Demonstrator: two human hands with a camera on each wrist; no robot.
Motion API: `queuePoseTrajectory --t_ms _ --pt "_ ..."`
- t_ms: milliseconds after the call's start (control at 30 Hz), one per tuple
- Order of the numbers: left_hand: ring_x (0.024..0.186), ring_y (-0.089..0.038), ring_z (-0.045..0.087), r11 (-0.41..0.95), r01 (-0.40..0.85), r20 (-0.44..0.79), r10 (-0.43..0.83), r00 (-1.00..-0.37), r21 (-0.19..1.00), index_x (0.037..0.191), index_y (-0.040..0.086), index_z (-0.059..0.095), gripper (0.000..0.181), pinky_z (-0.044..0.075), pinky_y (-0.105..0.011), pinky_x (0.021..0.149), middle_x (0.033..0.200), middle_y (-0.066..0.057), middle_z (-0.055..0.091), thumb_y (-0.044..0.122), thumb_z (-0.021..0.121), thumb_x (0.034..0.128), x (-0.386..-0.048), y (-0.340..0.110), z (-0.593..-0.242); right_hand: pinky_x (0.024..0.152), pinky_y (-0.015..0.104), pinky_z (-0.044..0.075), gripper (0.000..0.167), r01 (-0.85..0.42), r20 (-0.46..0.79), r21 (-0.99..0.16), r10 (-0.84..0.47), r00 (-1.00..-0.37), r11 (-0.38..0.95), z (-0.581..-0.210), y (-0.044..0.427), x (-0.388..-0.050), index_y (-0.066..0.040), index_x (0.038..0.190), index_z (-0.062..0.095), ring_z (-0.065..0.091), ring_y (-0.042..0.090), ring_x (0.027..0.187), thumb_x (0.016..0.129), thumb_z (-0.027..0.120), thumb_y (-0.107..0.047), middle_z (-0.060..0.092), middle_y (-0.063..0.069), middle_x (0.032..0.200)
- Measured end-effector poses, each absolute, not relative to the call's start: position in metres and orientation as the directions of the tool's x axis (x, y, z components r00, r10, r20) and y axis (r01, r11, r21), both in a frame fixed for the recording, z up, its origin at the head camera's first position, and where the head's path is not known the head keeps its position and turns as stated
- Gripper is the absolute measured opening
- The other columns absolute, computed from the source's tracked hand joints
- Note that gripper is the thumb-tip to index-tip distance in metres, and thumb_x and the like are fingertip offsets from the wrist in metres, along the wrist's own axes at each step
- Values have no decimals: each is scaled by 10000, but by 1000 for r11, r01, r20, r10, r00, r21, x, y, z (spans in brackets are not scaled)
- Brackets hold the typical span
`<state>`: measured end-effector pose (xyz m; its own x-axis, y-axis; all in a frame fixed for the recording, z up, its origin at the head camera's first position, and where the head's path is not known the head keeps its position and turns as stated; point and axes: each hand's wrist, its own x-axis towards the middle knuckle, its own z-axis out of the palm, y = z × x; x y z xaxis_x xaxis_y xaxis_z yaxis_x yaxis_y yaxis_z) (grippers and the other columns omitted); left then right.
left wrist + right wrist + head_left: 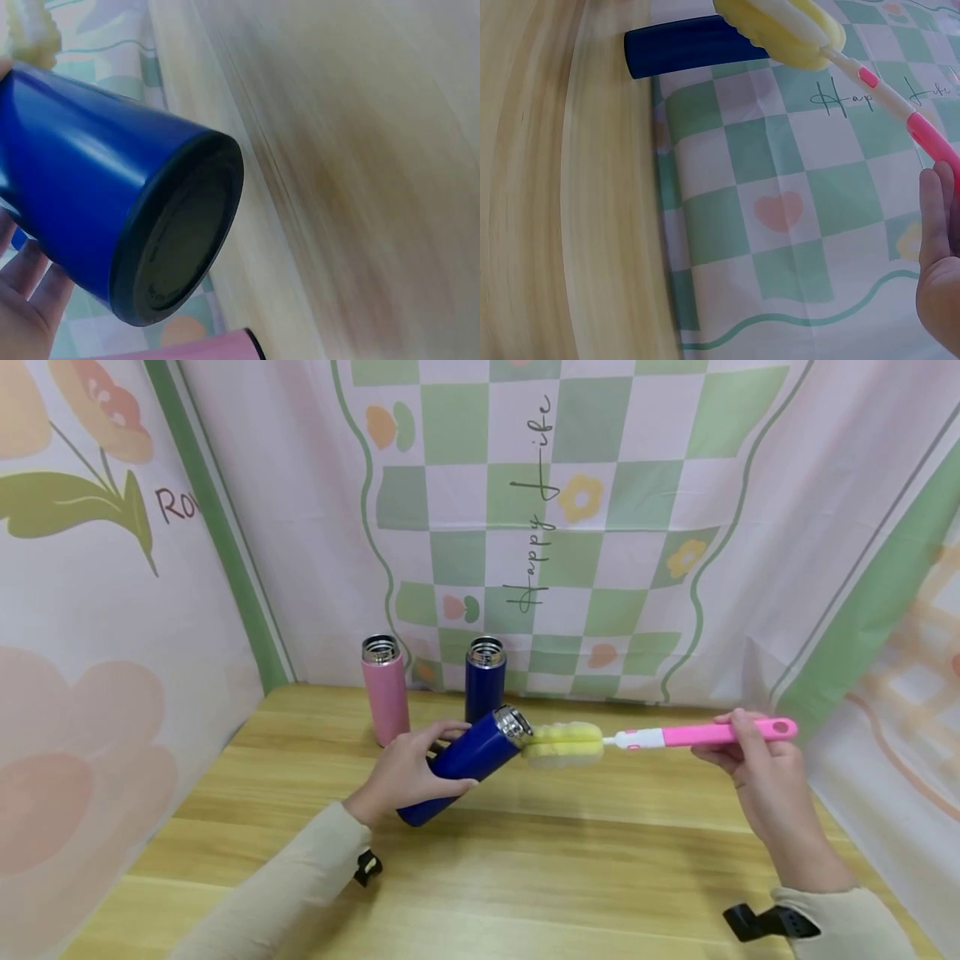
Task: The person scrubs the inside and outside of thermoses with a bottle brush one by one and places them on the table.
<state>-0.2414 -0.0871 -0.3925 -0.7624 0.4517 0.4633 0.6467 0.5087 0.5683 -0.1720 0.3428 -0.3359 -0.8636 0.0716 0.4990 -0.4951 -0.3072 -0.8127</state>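
Observation:
My left hand [415, 770] grips a dark blue bottle [474, 758] that has no lid on its metal neck. The bottle is tilted, its mouth up and to the right; the left wrist view shows its base [184, 232] raised off the table. In my right hand [765, 785] is the pink handle [705, 734] of a bottle brush, held about level. Its yellow and white sponge head [566, 743] lies right at the bottle's mouth, mostly outside; whether the tip is inside I cannot tell. In the right wrist view the sponge [795, 34] is plainly visible.
Behind the held bottle stand an upright pink bottle [386, 697] and a second dark blue bottle [485, 681], both with uncovered mouths. They are near the back edge of the wooden table [585, 877]. A patterned curtain [585, 552] hangs behind it.

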Motion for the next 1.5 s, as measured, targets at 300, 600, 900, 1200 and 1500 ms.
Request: queuePoseTrajectory --t_ms 300,600,900,1200,1500 --pt "933 -132 673 417 547 416 368 -832 726 1356 336 536 699 558 -375 795 1193 47 685 472 865 754 -239 -77 -395 809 326 549 218 -523 535 -759 85 -841 -387 -334 338 -172 109 1035 604 720 235 850 1059 443 -36 650 167 937" --pt "1051 -232 619 266 238 175 240 -955 934 1355 381 499 644 524 -495 857 1199 -41 648 480 820 806 -231 -67 -393 830 361 530 201 -539 554 -718 107 -826 -441 -333 324 -173 123 1035 595 721 250 897 1053 438 -1 657 187 976" --pt "1064 -254 631 151 125 84 252 -964 981 1441 288 449 618 529 -468 888 1214 -116 644 444 723 909 -229 -65 -395 855 384 520 226 -548 595 -669 81 -800 -503 -333 316 -174 133 1054 601 717 280 936 1054 396 37 674 209 1010" --pt "1073 -284 630 85 70 43 287 -957 994 1532 397 306 685 547 -470 851 1245 -139 615 446 669 954 -231 -68 -398 861 380 525 213 -553 592 -677 87 -801 -485 -333 312 -175 133 1066 580 709 281 967 1059 402 16 664 215 1042" --pt "1166 -360 609 6 95 89 303 -949 995 1570 454 172 707 548 -552 844 1381 -180 558 354 601 1016 -230 -67 -394 839 353 544 218 -568 563 -724 139 -814 -391 -332 304 -176 84 1059 599 713 246 948 1067 427 -51 676 175 1035"
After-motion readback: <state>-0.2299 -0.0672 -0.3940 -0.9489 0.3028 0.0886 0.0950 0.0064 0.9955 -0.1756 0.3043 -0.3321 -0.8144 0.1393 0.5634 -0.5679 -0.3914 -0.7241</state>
